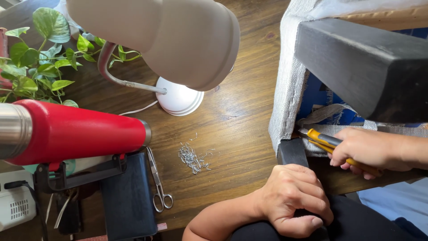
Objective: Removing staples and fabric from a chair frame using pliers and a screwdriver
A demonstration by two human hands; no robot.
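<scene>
Head view, left to right. A plant (pixel 33 53) filled the upper left; below it lay a red flask (pixel 76 131). A lamp (pixel 178 40) stood at upper centre. Scissors (pixel 159 185) and a pile of staples (pixel 192 157) lay on the table (pixel 240 111) at centre. At lower centre-right, the left hand (pixel 292 198) was clamped around a black chair leg (pixel 292 152). At right, the right hand (pixel 370 149) gripped a yellow tool (pixel 322 138), its tip at the grey fabric (pixel 285 89) beside the leg.
</scene>
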